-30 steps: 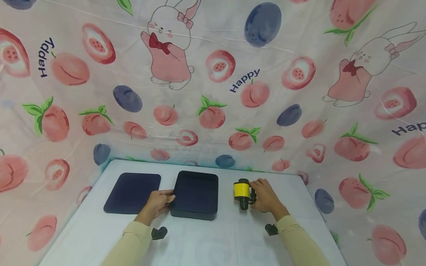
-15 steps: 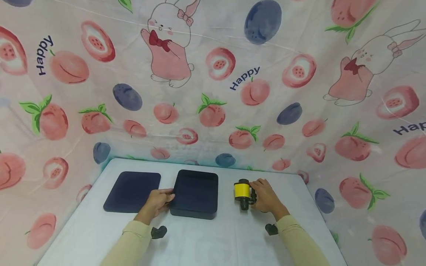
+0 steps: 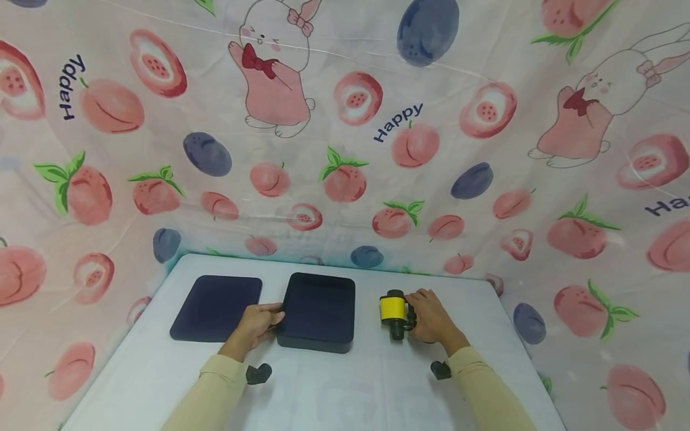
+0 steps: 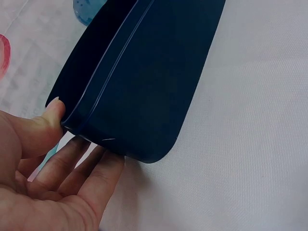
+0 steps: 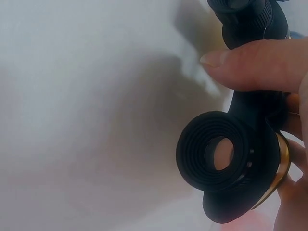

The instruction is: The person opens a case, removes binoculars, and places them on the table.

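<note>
My left hand pinches the left side of an open dark navy box with rounded corners. In the left wrist view the thumb hooks over the rim of the box, and the fingers press its outer wall from below. Off to the right, my right hand grips a pair of yellow and black binoculars. The right wrist view shows the thumb across the middle of the binoculars, between the two eyepieces, while the other fingers are partly hidden behind.
A flat dark navy panel with rounded corners, shaped like a lid, lies left of the box. White cloth covers the table. A fruit-and-rabbit printed curtain hangs behind and at both sides. Black pieces show beside each wrist.
The head view has shifted slightly. Both hands keep their holds, and the box, panel and binoculars stay in place.
</note>
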Demonstrator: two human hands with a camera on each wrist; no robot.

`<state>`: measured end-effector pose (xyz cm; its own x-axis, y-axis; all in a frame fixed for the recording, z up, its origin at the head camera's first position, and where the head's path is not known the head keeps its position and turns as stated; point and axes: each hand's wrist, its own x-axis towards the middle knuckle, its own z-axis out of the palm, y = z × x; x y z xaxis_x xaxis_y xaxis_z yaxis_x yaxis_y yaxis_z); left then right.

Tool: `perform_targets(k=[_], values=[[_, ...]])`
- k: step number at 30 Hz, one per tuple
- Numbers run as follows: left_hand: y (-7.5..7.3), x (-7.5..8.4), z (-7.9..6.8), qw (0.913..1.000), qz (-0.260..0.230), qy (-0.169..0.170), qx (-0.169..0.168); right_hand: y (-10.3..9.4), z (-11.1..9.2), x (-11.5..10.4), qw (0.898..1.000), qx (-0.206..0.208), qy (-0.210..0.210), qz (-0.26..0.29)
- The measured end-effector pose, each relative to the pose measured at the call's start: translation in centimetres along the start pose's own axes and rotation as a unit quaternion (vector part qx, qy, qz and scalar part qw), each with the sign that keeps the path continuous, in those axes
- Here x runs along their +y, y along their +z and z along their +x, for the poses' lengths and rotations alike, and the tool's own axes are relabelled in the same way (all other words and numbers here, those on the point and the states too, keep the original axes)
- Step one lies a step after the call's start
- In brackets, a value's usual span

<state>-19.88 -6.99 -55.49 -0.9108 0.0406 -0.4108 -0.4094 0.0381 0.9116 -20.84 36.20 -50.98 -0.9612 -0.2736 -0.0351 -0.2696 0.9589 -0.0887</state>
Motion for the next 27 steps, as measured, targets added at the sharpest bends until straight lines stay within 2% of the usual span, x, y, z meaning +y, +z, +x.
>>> perform_targets(k=[27], values=[[-0.1,0.3,0.3,0.9999,0.009,0.004,0.003,1.3,0.4,-0.4,0.999,-0.026,0.018,-0.008]])
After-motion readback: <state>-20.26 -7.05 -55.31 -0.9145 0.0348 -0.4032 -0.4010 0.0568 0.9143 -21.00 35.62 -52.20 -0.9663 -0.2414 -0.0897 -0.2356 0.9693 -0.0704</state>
